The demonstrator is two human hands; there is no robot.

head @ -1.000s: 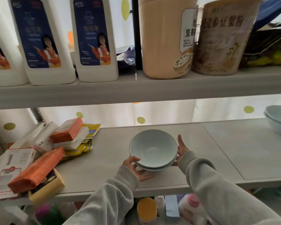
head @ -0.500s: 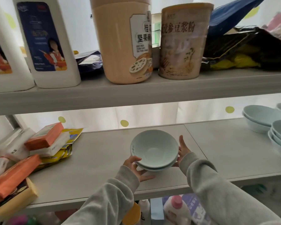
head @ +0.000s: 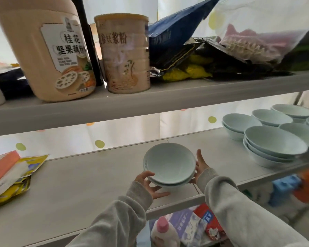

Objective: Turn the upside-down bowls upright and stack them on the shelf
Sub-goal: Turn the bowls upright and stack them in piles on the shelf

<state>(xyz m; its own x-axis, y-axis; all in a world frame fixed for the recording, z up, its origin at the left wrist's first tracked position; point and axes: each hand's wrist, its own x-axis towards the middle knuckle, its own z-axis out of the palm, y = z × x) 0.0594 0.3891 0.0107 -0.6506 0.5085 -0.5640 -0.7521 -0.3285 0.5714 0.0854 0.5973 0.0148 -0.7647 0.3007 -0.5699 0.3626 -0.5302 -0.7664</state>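
Observation:
Two pale blue bowls (head: 169, 164) sit nested and upright, tilted toward me, just above the front of the grey shelf (head: 89, 179). My left hand (head: 148, 184) holds the stack from below at its left rim, thumb over the edge. My right hand (head: 201, 164) presses against the stack's right side with the thumb pointing up. To the right on the same shelf stand several more upright pale blue bowls, some stacked: a near stack (head: 273, 147) and a back stack (head: 239, 124).
Boxes and packets (head: 9, 173) lie piled at the shelf's left end. The upper shelf (head: 150, 102) carries a beige jar (head: 45, 49), a tin (head: 123, 52) and bags (head: 221, 56). Below the shelf edge are a pink-capped bottle (head: 163, 232) and cartons.
The view has swung right, bringing more bowls on the right into sight. Both hands keep the same hold on the nested bowls.

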